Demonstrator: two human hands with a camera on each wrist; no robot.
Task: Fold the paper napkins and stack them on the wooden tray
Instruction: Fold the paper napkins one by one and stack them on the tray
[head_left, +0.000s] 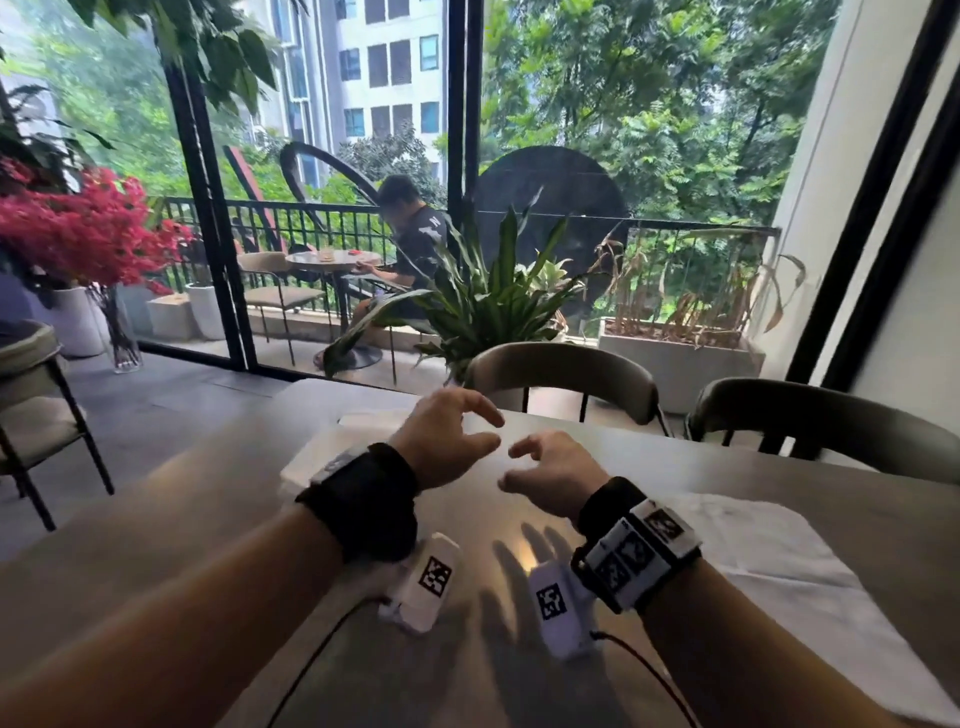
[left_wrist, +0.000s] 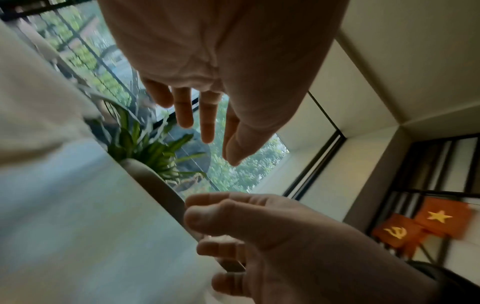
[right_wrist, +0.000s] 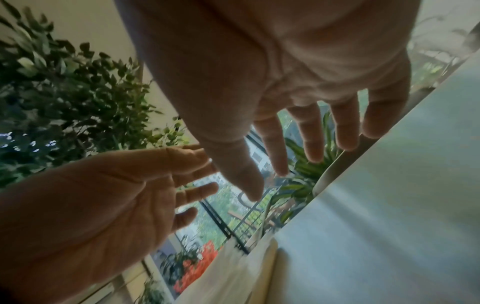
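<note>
Both my hands hover over the grey table (head_left: 208, 519), close together and holding nothing. My left hand (head_left: 493, 430) has loosely spread fingers, which also show from below in the left wrist view (left_wrist: 221, 150). My right hand (head_left: 511, 466) hangs just right of it with relaxed, slightly curled fingers (right_wrist: 267, 185). A flat white napkin (head_left: 753, 545) lies on the table to the right, beside my right wrist. A pale rectangular stack or tray (head_left: 332, 447) lies behind my left wrist, partly hidden and blurred; its pale edge (right_wrist: 233, 267) shows in the right wrist view.
Two small white marker boxes (head_left: 428, 582) (head_left: 558, 603) with black cables sit on the table under my wrists. Two dark chairs (head_left: 566, 374) (head_left: 821, 421) stand along the far edge. Beyond them are a potted plant (head_left: 483, 296) and a glass wall.
</note>
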